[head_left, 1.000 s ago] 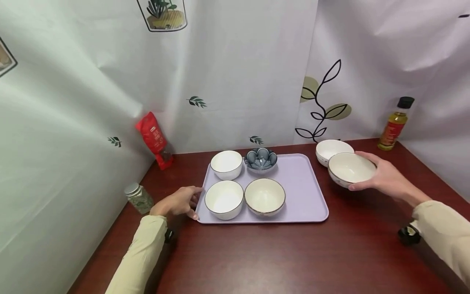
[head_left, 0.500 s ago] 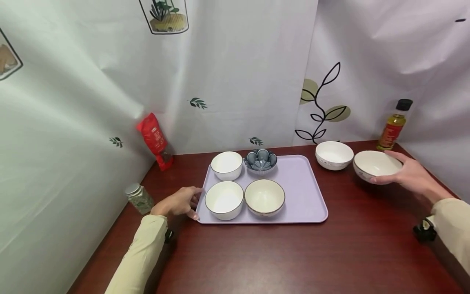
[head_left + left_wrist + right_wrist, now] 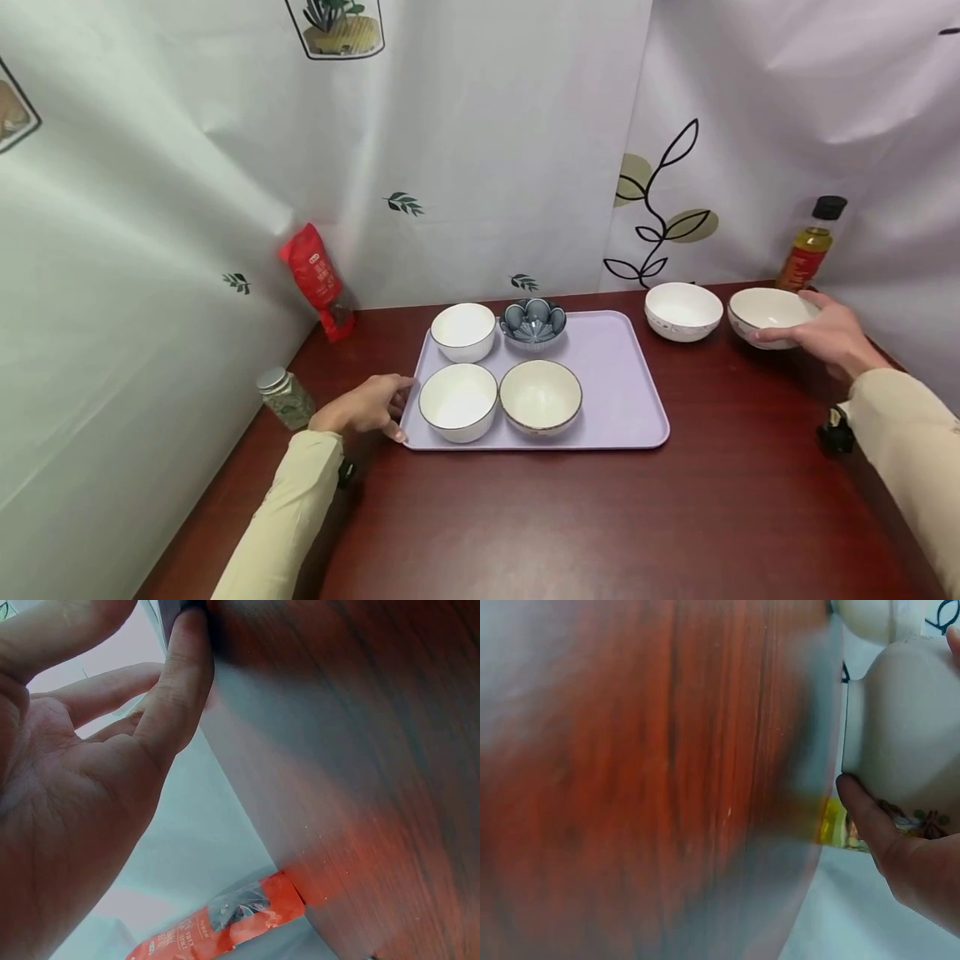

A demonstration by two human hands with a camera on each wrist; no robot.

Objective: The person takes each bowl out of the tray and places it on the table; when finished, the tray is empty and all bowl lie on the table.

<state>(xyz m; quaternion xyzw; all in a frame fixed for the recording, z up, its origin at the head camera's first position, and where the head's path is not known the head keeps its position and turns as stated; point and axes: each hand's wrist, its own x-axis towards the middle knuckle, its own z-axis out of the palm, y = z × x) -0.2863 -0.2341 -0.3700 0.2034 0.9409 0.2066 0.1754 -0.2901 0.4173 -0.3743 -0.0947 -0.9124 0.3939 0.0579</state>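
Observation:
My right hand point(image 3: 831, 335) holds a white bowl point(image 3: 770, 311) at the back right, thumb on its near side and fingers on the far side. In the right wrist view a digit reaches down to the foot of this flower-printed bowl point(image 3: 907, 727); whether it touches the table I cannot tell. To its left stands another white bowl point(image 3: 682, 310). My left hand point(image 3: 367, 407) touches the left edge of a lilac tray point(image 3: 626, 392), fingers loosely bent. On the tray stand two white bowls point(image 3: 463, 332), a cream bowl point(image 3: 540, 398) and a dark blue patterned bowl point(image 3: 533, 323).
An oil bottle point(image 3: 810, 246) stands in the back right corner, just behind the held bowl. A red packet point(image 3: 318, 279) leans on the left wall, with a lidded jar of dried herbs point(image 3: 287, 400) nearer. White printed sheets hang behind the dark red table point(image 3: 562, 525).
My right hand has carried its bowl to the right and back, from in front of the other white bowl to beside it. The left hand has stayed at the tray's edge.

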